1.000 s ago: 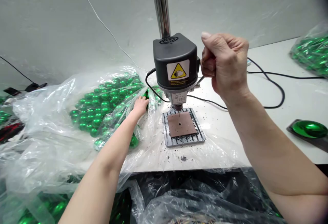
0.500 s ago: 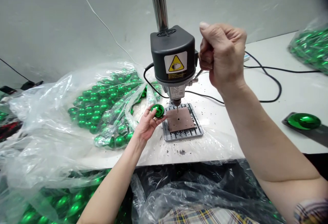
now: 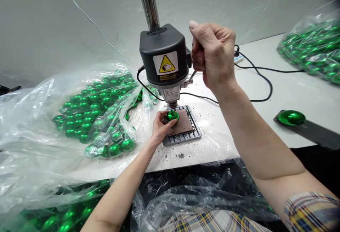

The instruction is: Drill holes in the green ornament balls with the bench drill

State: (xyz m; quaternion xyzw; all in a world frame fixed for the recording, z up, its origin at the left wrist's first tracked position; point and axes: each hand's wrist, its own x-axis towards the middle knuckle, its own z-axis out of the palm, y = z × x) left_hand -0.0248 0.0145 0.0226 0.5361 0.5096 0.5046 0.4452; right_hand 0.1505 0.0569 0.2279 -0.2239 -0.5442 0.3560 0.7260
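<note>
Between the fingers and thumb of my left hand (image 3: 161, 126) is a shiny green ball (image 3: 172, 116), held over the brown square board (image 3: 185, 121) on the slotted metal base (image 3: 196, 133). Directly above the ball is the chuck of a small black drill press (image 3: 162, 57); its bit points down at the ball, and I cannot tell whether they touch. My right hand (image 3: 214, 53) is wrapped round the feed lever (image 3: 193, 75) on the machine's right side, with the grip itself hidden in the fist.
Clear plastic bags of green balls lie left (image 3: 90, 108) and far right (image 3: 313, 51). More balls (image 3: 66, 212) are below the table's front edge. A green ball (image 3: 292, 117) rests on a dark strip (image 3: 321, 133) at right. Black cable (image 3: 268, 80) crosses the table; dark shavings surround the base.
My left hand has brought the green ball from beside the base to under the drill bit. My right hand stays on the lever. The view has shifted slightly to the right.
</note>
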